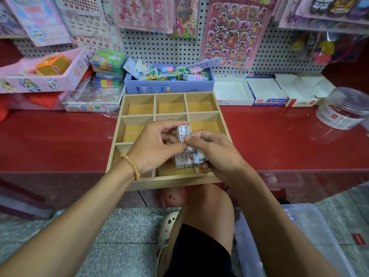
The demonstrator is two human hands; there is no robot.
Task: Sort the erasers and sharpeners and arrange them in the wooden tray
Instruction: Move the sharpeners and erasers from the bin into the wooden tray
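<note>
Head view, only one here. Wooden tray (222, 124) sitting at the front edge of the red counter (60, 140), hanging a bit over it, nine compartments, the back row and most of the middle row bare. Left hand (153, 148) pinching a small white sharpener (183, 132) by its lower end, standing it upright over the middle of the tray. Right hand (217, 154) closed around a bunch of similar pieces (196, 156), thumb touching the upright one too. Two more pieces (184, 161) standing side by side in the front-middle compartment, right under the hands. Hard to tell which are erasers and which are sharpeners, too small and partly covered by fingers.

Looks like mid-sort: peeling one piece off the bunch and lining it up next to the two already down. Next move probably calls for lowering it upright beside those two without knocking them over, then letting go while the other hand keeps a grip on the rest. Empty white boxes (231, 90) at the counter's back edge, not in play.
</note>
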